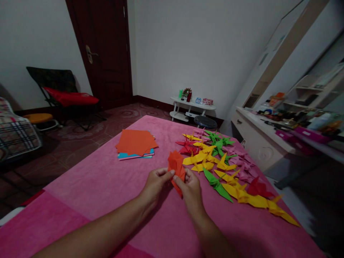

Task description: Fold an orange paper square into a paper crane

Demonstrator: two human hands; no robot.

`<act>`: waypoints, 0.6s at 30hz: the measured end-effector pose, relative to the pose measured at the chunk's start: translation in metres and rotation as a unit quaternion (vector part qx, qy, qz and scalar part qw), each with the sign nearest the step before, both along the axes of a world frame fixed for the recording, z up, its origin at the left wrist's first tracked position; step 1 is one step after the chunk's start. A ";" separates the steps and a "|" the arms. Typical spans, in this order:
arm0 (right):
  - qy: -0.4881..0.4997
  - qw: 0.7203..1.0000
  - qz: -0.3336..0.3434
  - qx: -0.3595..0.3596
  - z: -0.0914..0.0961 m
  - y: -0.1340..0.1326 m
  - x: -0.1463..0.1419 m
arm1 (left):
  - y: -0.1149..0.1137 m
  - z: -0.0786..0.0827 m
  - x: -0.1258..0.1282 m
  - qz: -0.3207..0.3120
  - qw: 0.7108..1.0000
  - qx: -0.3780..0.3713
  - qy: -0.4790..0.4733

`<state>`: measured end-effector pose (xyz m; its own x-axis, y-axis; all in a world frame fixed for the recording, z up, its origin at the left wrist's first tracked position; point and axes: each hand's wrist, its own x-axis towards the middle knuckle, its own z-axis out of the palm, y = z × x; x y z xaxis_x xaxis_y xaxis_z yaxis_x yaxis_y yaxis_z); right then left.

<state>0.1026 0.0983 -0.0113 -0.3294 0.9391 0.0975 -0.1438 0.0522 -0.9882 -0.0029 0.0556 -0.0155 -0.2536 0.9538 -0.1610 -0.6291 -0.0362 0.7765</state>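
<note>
Between my two hands is a partly folded piece of orange origami paper (176, 161), held above the pink cloth with its creased upper part spread. My left hand (158, 182) pinches its left edge, thumb in front. My right hand (192, 188) grips the right edge, its thumb pressed near the other thumb; the fingers behind the paper are partly hidden. To the right lie several folded paper cranes in yellow (204, 156), green (216, 182), red (259, 187) and pink. Left of my hands rests a stack of square paper (135, 141), orange on top, with blue and pink sheets beneath.
The pink cloth (107, 200) covers the table in front of me. At the right stands a white dresser (262, 143) with cluttered items. Farther back are a small white table (193, 103), a round dark stool (205, 122), a folding chair (56, 84) and a brown door (104, 50).
</note>
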 end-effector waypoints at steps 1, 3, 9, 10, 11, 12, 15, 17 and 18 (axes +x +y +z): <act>0.006 1.000 0.006 0.000 0.000 -0.001 0.000 | 0.000 -0.001 0.000 -0.004 1.000 0.002 -0.001; -0.001 1.000 0.011 0.012 0.000 -0.002 0.000 | -0.001 -0.003 -0.002 -0.005 1.000 0.000 0.019; -0.014 0.999 0.048 -0.021 -0.006 -0.003 0.005 | -0.001 0.000 -0.013 0.004 0.995 0.006 0.099; -0.012 0.998 0.058 -0.029 -0.007 -0.003 0.005 | -0.002 0.002 -0.015 0.002 0.995 0.010 0.102; -0.010 0.997 0.067 -0.036 -0.007 -0.003 0.006 | -0.002 0.004 -0.016 0.000 0.994 0.011 0.108; -0.007 0.996 0.075 -0.040 -0.008 -0.003 0.006 | -0.003 0.006 -0.017 0.001 0.993 0.010 0.118; -0.005 0.994 0.096 -0.048 -0.006 -0.003 0.006 | -0.004 0.008 -0.018 0.030 0.988 0.001 0.154; -0.009 0.993 0.102 -0.049 -0.005 -0.004 0.005 | -0.004 0.006 -0.018 0.051 0.986 -0.003 0.160; -0.010 0.993 0.104 -0.050 -0.005 -0.004 0.005 | -0.004 0.005 -0.018 0.057 0.986 -0.002 0.155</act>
